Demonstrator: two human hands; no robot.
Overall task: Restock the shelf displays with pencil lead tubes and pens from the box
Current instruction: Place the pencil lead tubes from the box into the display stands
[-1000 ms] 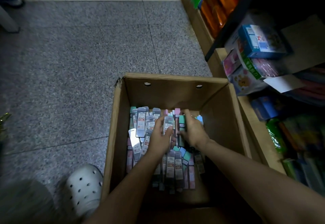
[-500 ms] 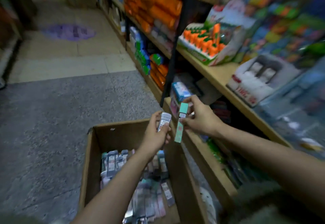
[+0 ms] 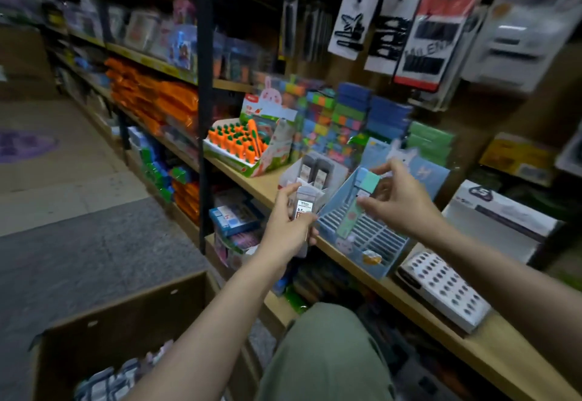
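The long wooden shelf (image 3: 409, 298) runs from nine o'clock toward five, its planks smooth and pale. The brown cardboard box (image 3: 126, 312) sits on the speckled floor at seven o'clock, flat lead tubes (image 3: 107, 381) heaped inside. On the shelf at centre stands a blue slotted display (image 3: 371, 237), ribbed like a grille. The right hand (image 3: 400, 199) pinches a slim mint tube (image 3: 354, 215) over it. The left hand (image 3: 288, 227), at its nine o'clock, grips a grey tube (image 3: 305, 207) with a white label.
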